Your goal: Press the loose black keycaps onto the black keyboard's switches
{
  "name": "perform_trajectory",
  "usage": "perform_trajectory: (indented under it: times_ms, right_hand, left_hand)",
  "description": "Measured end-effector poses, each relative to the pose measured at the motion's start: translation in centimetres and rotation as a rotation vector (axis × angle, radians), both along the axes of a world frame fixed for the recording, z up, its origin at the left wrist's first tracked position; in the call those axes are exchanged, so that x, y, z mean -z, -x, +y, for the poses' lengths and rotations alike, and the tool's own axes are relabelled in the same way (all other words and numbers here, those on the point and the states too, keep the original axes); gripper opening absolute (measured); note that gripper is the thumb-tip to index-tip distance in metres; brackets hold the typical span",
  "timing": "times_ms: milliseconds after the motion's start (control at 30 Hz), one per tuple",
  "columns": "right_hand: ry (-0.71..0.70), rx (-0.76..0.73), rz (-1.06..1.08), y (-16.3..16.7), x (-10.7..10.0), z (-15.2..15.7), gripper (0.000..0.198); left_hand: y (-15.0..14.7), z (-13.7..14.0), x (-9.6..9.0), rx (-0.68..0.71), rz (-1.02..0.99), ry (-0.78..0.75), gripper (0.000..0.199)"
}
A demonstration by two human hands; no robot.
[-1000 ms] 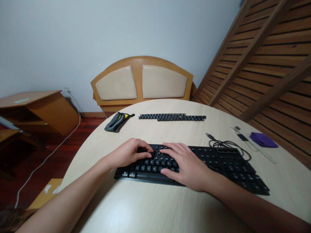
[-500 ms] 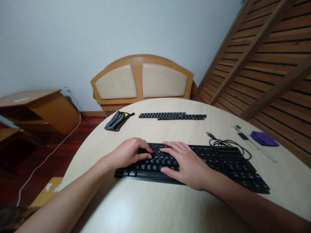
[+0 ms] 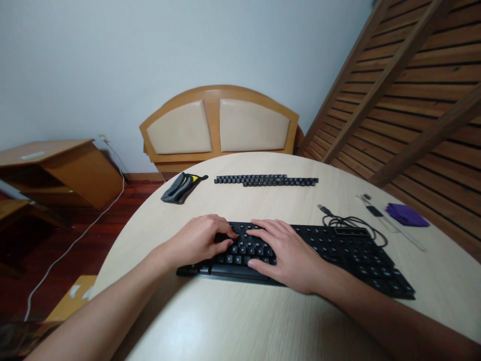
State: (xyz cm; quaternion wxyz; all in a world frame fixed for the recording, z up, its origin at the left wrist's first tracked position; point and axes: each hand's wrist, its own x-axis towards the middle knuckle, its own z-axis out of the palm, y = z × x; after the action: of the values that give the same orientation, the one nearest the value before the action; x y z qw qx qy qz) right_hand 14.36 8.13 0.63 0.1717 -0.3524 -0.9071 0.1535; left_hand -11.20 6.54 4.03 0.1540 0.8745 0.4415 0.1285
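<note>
A black keyboard (image 3: 240, 273) lies on the table under both hands, its USB cable (image 3: 351, 221) coiled behind it. In its upper rows small stems stand without keycaps, while lower rows carry lettered keycaps. My left hand (image 3: 201, 238) is over the keyboard's left part, thumb and forefinger curled toward each other close above the keys; whatever is between them is too small to make out. Spread across the middle keys, my right hand (image 3: 289, 253) rests with fingers stretched and thumb apart. Loose black keycaps (image 3: 266, 180) are lined up in rows farther back.
On the pale round table (image 3: 210, 321) lie a grey and yellow pouch (image 3: 180, 189) at left and a purple cloth (image 3: 406, 214) at right. Beside the cloth is a thin tool (image 3: 402, 233). A slatted wooden screen (image 3: 413, 100) leans at the right.
My left thumb and forefinger have moved slightly to the left over the keys. The right hand stays in place on the keyboard.
</note>
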Motion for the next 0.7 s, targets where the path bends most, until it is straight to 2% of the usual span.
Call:
perform_trajectory:
  times_ms: [467, 700]
  right_hand:
    - [-0.008, -0.004, 0.022, -0.02, 0.09, -0.03, 0.054]
    - [0.002, 0.006, -0.001, 0.05, -0.09, -0.04, 0.055]
  left_hand:
    - [-0.29, -0.13, 0.12, -0.010, 0.024, -0.017, 0.018]
    - [-0.48, -0.14, 0.09, -0.090, 0.041, 0.007, 0.014]
